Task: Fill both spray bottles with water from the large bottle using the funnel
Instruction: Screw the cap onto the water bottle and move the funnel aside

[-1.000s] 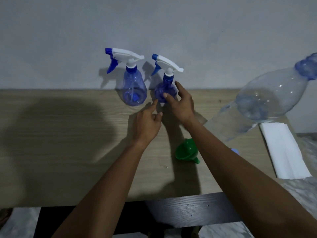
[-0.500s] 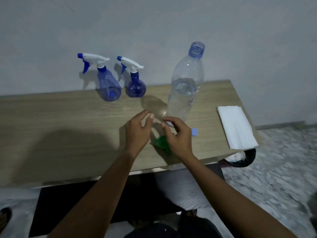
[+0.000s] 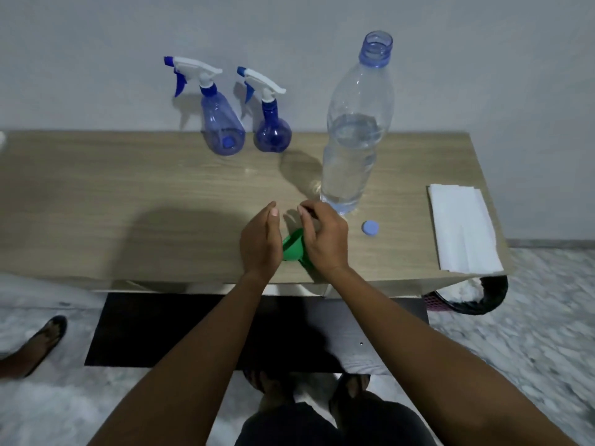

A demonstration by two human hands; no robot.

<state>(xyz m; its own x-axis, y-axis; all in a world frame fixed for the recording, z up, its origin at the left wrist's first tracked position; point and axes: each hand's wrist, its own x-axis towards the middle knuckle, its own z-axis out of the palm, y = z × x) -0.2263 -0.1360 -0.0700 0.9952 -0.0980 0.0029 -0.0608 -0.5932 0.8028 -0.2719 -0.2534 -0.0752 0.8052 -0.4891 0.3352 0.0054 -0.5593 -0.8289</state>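
Green funnel [image 3: 292, 250], centre frame, is gripped by the right hand [image 3: 325, 239] with fingers curled round it, left hand [image 3: 260, 241] slack beside it: pickup step, I'd say, and next a spray bottle [image 3: 273, 135], upper centre, needs its trigger head unscrewed.

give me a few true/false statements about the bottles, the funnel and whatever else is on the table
1. The large bottle is capped. False: its mouth is open; the blue cap lies on the table beside it.
2. The taller spray bottle and the rounder spray bottle both have trigger heads on. True.
3. The green funnel sits in a spray bottle. False: it is between the left hand and right hand, near the table's front edge.
4. The large bottle holds water. True.
5. The white folded paper lies at the table's left end. False: right end.
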